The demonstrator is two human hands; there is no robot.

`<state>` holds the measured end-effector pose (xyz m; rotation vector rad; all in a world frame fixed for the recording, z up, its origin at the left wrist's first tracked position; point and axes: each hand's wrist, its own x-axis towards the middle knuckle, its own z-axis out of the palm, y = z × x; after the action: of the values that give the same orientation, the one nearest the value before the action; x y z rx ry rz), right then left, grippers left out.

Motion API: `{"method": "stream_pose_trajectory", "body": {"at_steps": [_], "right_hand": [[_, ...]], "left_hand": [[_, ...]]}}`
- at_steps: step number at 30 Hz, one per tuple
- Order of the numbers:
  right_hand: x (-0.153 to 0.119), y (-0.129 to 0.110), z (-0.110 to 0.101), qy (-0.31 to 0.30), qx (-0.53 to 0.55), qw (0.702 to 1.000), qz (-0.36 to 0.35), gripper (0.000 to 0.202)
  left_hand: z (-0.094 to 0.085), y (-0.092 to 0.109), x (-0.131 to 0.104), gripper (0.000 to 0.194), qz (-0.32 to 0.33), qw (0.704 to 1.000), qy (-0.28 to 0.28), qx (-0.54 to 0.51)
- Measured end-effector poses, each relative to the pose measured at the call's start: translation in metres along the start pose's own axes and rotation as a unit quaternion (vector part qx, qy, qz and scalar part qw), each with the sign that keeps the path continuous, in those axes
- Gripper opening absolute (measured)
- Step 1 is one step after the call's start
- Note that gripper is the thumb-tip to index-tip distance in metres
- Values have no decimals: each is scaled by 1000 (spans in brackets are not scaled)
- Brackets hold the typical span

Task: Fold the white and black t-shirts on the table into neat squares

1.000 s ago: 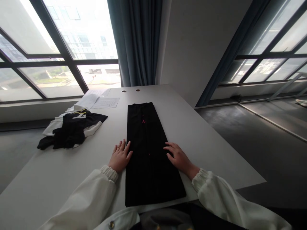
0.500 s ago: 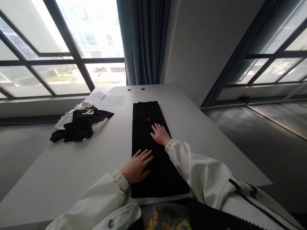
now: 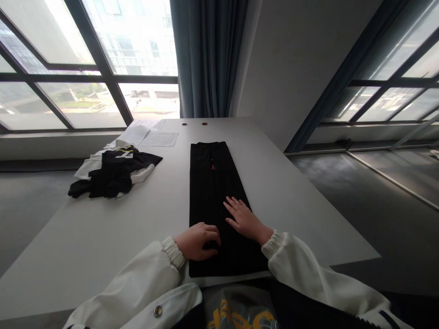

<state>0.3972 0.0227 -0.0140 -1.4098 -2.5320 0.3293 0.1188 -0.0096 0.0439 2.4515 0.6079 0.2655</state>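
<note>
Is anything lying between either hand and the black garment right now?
Nothing visible. Both hands rest directly on the folded black garment: the left hand curled on its near left part, the right hand flat beside it. The pile of clothes and the papers lie apart, far left.

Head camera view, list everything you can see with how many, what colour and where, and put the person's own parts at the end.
Folded garment: one, black with small pink marks, long strip lying flat mid-table.
Clothes pile: one heap, black and white with a yellow detail, table's left side.
Papers: a few sheets, white, far left of table.
Table: one, white, two round holes near far edge.
Curtain: one, blue-grey, behind table.
Windows: dark-framed, left and right.
Left hand: fingers curled on garment's near left part.
Right hand: flat, fingers spread on garment.
Sleeves: two, white.
</note>
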Motion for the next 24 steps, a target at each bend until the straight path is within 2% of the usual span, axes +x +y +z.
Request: {"method": "stream_pose_trajectory", "body": {"at_steps": [4, 8, 12, 16, 20, 24], "right_hand": [[-35, -5, -11, 18, 78, 995, -56, 50], [-54, -6, -20, -12, 78, 994, -72, 55], [-74, -13, -22, -22, 65, 996, -65, 61], [-96, -15, -25, -18, 88, 993, -82, 58], [-107, -10, -27, 8, 124, 989, -78, 46], [-109, -4, -26, 74, 118, 989, -37, 33]], "left_hand": [[6, 3, 1, 23, -6, 998, -7, 65], [13, 13, -5, 27, -19, 995, 2, 98], [20, 22, -25, 33, -37, 996, 34, 78], [22, 24, -52, 39, -66, 995, 64, 44], [20, 21, -72, 53, -77, 994, 65, 46], [19, 17, -79, 47, -79, 993, 82, 39]]}}
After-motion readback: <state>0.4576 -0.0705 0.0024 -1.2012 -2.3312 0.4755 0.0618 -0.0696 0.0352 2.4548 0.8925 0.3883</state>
